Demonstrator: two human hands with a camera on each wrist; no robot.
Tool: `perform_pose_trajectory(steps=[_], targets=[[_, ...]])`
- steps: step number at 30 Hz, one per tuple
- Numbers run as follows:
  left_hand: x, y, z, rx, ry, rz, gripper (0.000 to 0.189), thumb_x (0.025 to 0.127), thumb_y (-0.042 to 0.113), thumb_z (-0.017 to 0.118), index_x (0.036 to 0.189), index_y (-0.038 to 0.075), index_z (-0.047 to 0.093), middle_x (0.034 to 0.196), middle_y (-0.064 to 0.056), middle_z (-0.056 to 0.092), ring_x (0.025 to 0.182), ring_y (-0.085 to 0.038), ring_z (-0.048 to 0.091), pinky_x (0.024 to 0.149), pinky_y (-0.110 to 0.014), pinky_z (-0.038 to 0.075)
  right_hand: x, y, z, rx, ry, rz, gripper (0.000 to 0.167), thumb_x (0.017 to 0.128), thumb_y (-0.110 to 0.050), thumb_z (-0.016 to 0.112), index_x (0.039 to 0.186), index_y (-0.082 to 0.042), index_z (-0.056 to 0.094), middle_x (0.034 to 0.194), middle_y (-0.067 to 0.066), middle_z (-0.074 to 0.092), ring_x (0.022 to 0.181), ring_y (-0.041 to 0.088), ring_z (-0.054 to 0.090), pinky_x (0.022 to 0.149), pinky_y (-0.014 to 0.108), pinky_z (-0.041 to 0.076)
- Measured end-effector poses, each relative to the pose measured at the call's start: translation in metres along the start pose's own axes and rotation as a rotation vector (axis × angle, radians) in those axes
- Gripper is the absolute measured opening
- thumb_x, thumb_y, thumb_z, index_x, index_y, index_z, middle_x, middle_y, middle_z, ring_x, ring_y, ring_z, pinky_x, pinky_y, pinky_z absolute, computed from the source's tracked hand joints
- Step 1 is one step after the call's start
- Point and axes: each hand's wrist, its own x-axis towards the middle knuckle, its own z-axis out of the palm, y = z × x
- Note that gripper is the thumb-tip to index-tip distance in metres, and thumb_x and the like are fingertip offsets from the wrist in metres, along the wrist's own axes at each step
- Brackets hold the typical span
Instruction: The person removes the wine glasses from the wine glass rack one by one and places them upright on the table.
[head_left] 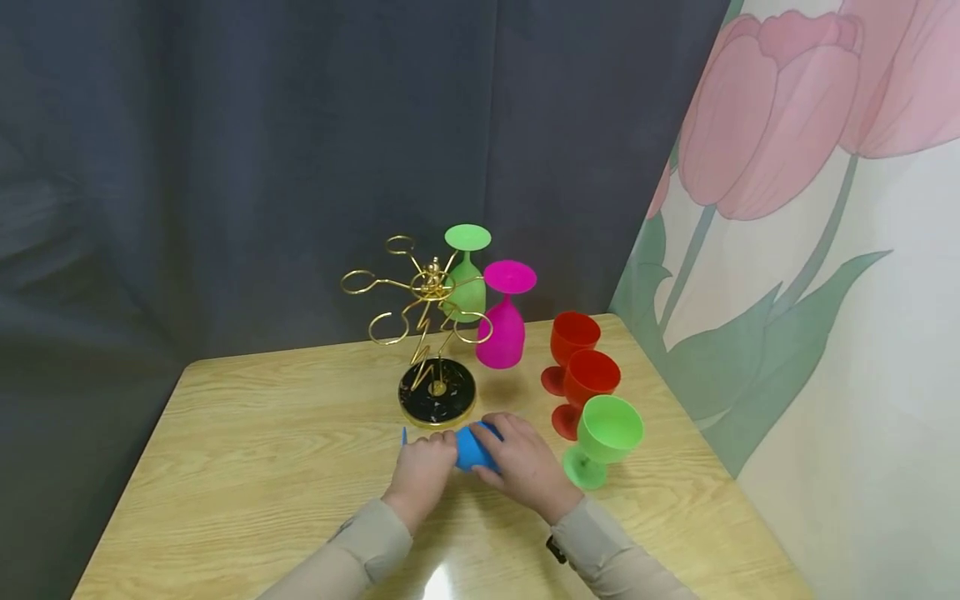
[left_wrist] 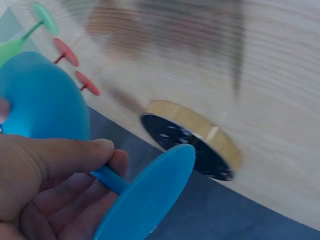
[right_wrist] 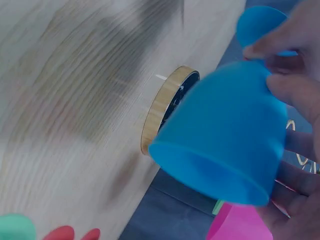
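Note:
A blue plastic goblet lies sideways between both hands, above the table in front of a gold wire rack. My left hand pinches its stem between thumb and fingers; the round foot sticks out past them in the left wrist view. With thumb and fingers spread around the bowl, my right hand holds the other end. The bowl's open mouth faces right in the head view. Gold rings and arms of the rack rise from a round black base just beyond the hands.
Upside down on the rack's right side hang a green goblet and a magenta goblet. Two red goblets and a green goblet stand upright in a row at the right. A dark curtain backs the wooden table; a painted wall borders its right.

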Motion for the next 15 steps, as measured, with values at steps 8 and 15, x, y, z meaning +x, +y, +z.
perform_pose_trajectory(steps=[8,15], targets=[[-0.012,-0.025,0.015,-0.071,0.02,-0.068,0.022,0.079,-0.012,0.072,0.097,0.0,0.067,0.082,-0.012,0.07,0.062,-0.024,0.066,0.05,-0.036,0.057,0.008,0.009,-0.01,0.18,0.049,0.194,0.05,0.091,-0.034,0.076,0.131,-0.006,0.066,0.126,0.013,0.063,0.115,0.033,0.061,0.096,0.048,0.054],[-0.024,-0.044,0.021,-0.227,-0.007,-0.171,0.034,0.078,-0.019,0.072,0.108,-0.006,0.064,0.091,-0.017,0.069,0.073,-0.029,0.067,0.057,-0.036,0.059,0.017,0.02,-0.026,0.199,0.164,0.296,0.048,0.092,-0.027,0.075,0.132,-0.003,0.064,0.129,0.016,0.062,0.116,0.034,0.061,0.093,0.048,0.056]])
